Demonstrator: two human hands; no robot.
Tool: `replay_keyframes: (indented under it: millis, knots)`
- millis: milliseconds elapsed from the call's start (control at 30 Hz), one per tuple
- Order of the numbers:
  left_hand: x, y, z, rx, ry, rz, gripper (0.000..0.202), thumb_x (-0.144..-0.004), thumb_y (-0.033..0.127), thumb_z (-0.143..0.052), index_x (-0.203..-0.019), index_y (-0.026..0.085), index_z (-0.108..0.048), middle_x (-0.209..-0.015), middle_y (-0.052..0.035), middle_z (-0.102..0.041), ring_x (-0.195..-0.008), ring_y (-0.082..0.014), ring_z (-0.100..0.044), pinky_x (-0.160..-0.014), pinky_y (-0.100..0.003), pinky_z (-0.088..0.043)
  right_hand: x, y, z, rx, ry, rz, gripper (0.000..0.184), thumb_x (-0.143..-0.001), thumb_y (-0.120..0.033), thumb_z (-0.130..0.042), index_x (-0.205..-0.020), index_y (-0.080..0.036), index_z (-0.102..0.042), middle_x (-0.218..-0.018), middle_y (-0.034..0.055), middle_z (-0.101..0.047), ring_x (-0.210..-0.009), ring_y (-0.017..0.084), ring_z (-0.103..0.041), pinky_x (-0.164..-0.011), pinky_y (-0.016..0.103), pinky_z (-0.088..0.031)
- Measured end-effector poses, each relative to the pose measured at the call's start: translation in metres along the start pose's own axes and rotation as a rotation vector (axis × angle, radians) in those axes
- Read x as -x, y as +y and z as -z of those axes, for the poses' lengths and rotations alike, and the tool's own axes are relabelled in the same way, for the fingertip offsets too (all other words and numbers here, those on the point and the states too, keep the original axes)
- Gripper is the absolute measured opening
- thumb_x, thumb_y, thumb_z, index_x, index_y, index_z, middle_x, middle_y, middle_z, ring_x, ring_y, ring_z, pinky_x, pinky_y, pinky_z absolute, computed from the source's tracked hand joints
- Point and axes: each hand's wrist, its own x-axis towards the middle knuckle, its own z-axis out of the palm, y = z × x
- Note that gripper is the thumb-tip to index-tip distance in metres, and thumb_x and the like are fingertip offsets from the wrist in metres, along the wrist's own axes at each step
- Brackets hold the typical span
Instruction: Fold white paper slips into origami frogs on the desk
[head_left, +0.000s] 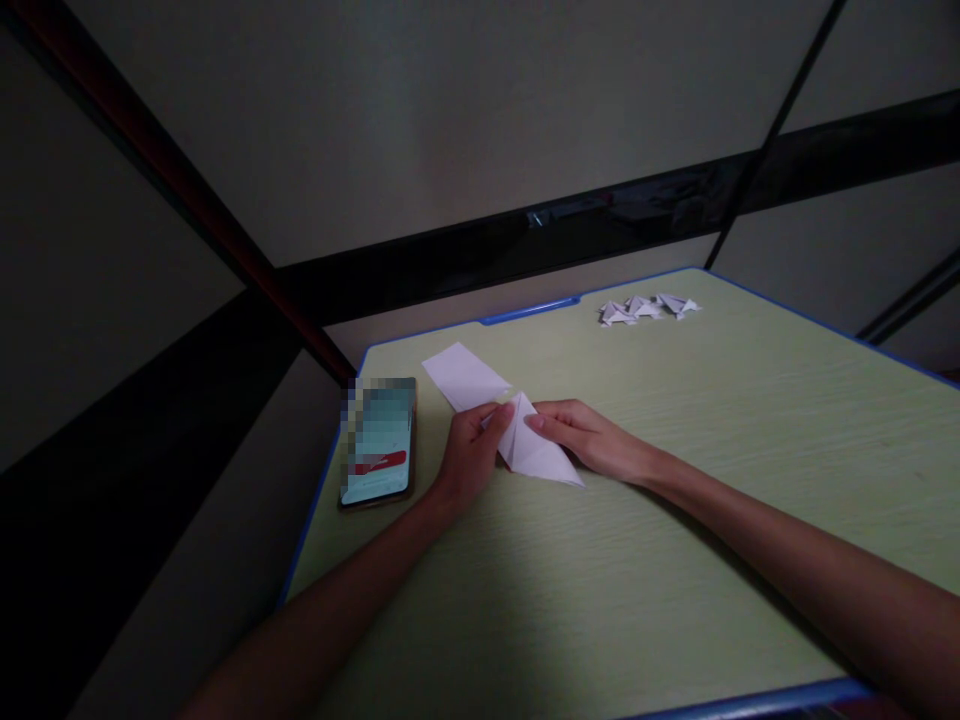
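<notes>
A partly folded sheet of white paper [544, 455] is held between my two hands over the table. Its creased, pointed part faces me, and a flat flap stretches away to the upper left. My left hand [472, 445] pinches the left side of the folded part, thumb on top near the centre crease. From the right, my right hand [589, 435] grips the other side, its thumb lying on the paper and its fingers mostly hidden beneath.
To the left lies a smartphone [382, 445], its lit screen partly blurred out. Several small folded paper figures [649, 308] stand in a row near the far edge. The pale green table [712, 560] has a blue rim, and a panelled wall [480, 130] rises behind it.
</notes>
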Motion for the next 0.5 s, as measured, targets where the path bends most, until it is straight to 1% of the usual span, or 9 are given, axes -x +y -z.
replay_keyframes:
  millis: [167, 267, 500]
  knots:
    - [0.0001, -0.0001, 0.0005, -0.005, -0.016, 0.014, 0.033, -0.069, 0.039, -0.051, -0.049, 0.013, -0.049, -0.044, 0.0046, -0.039, -0.044, -0.0066, -0.035, -0.041, -0.018, -0.027, 0.0000, -0.0018, -0.0003, -0.009, 0.008, -0.014, 0.037, -0.077, -0.045, -0.042, -0.069, -0.010, -0.050, -0.057, -0.0010, -0.045, -0.050, 0.007, -0.037, -0.046, 0.021, -0.029]
    - [-0.0004, -0.0003, 0.0002, 0.014, -0.025, 0.025, 0.033, -0.068, 0.040, -0.051, -0.050, 0.012, -0.050, -0.044, 0.0044, -0.040, -0.044, -0.0067, -0.036, -0.041, -0.018, -0.028, 0.0002, -0.0027, 0.0009, -0.017, 0.002, -0.025, 0.036, -0.076, -0.046, -0.042, -0.068, -0.011, -0.048, -0.058, -0.0019, -0.043, -0.049, 0.007, -0.035, -0.044, 0.020, -0.027]
    - [0.0001, 0.0042, -0.0006, 0.105, -0.167, 0.116, 0.025, -0.062, 0.036, -0.059, -0.058, 0.012, -0.056, -0.045, 0.0040, -0.048, -0.040, -0.0071, -0.043, -0.038, -0.018, -0.033, 0.0011, -0.0027, 0.0053, -0.032, -0.028, -0.026, 0.037, -0.074, -0.046, -0.045, -0.072, -0.010, -0.050, -0.058, -0.0023, -0.041, -0.048, 0.006, -0.034, -0.042, 0.019, -0.024]
